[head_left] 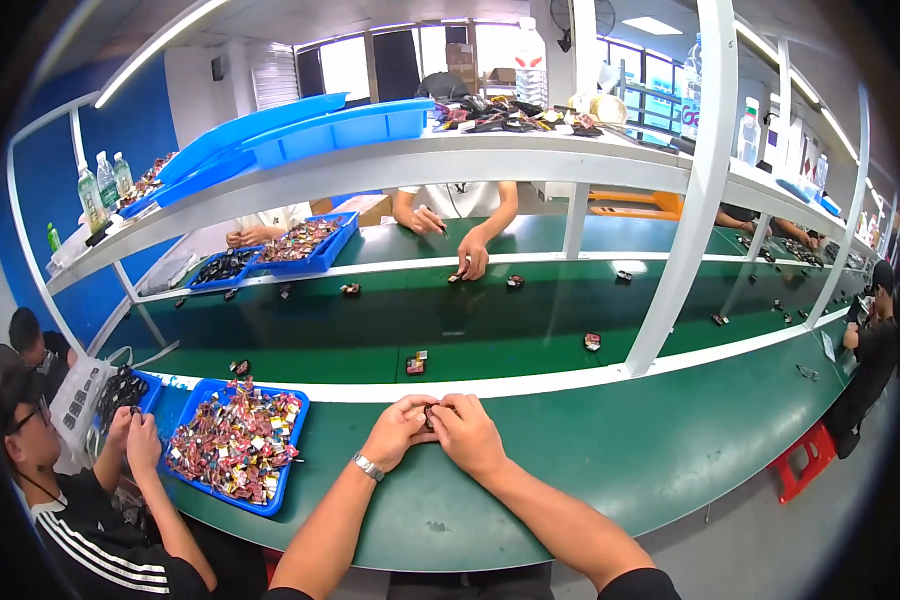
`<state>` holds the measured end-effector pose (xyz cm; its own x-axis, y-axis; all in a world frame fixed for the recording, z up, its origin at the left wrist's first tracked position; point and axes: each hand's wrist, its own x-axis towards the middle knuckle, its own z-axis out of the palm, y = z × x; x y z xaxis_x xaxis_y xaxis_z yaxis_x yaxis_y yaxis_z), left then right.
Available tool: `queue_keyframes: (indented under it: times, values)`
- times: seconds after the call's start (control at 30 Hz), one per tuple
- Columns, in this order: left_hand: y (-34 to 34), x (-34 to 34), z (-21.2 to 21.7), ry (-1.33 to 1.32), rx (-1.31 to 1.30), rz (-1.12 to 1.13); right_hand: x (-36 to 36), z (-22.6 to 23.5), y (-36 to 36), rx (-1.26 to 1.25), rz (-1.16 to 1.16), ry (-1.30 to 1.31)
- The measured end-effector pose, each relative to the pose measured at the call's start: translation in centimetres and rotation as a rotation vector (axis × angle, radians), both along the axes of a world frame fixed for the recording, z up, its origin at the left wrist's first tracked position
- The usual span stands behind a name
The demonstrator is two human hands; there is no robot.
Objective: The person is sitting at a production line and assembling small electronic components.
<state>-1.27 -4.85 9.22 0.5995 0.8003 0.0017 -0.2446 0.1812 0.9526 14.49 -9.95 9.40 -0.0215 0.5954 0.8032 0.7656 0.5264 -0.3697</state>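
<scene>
In front of me, over the green tabletop [560, 440], my left hand [398, 430] and my right hand [470, 435] meet with fingers closed around one small dark part [430, 414]. Fingers cover most of it, so its exact kind cannot be told. A silver watch [368, 466] is on my left wrist. To the left of my hands stands a blue tray [286, 480], heaped with small reddish parts [232, 440] bearing white and yellow bits.
Beyond a white rail [490, 388], a dark green belt [510, 345] carries scattered parts [416, 363]. A white upright post [685, 210] supports the shelf [530, 150] above. A co-worker [90, 480] sits close on the left; another person's hands [470, 250] work across the belt.
</scene>
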Motion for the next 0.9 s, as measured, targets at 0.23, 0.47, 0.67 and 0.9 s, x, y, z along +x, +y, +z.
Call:
queue_keyframes:
  times: [0.23, 0.47, 0.67, 0.9]
  values:
    - [-0.08, -0.06, 0.16, 0.000, -0.013, 0.010, -0.17, 0.33, -0.22, 0.015, -0.021, -0.044]
    - [0.05, -0.15, -0.20, -0.014, -0.016, 0.013, 0.11, 0.51, -0.22, -0.004, 0.033, -0.068]
    - [0.11, -0.24, -0.18, -0.018, -0.014, -0.013, 0.23, 0.25, -0.09, -0.012, -0.003, -0.104]
    - [-0.05, 0.11, -0.03, 0.012, -0.004, 0.014, 0.11, 0.05, -0.15, 0.004, -0.037, -0.083]
